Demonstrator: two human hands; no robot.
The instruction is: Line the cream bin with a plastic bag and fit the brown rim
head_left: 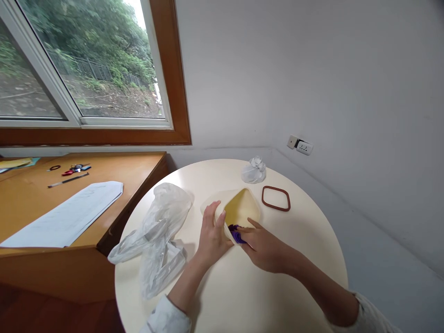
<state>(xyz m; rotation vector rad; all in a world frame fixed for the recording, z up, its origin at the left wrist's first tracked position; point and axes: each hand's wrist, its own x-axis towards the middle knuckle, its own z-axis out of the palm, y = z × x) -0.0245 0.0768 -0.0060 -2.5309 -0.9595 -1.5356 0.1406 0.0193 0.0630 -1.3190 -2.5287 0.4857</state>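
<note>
A cream-coloured plastic bin (255, 208) lies tilted over the round table, with its open mouth turned towards me. My left hand (213, 236) grips the bin's near-left rim, fingers outside and thumb by the edge. At the mouth, my right hand (260, 243) has its fingers closed on a crumpled purple bundle (237, 235), whose exact kind I cannot make out. Part of the bundle is hidden by the fingers and the rim. Beyond my right hand, a brown rounded-square ring (276, 198) lies flat.
A white plastic bag (164, 231) spreads over the left of the round table (239, 300). A knotted white bag (254, 171) stands at the back. On the wooden desk (138, 169) lie papers (69, 212), a pen (68, 180) and keys (79, 168). The wall rises close behind.
</note>
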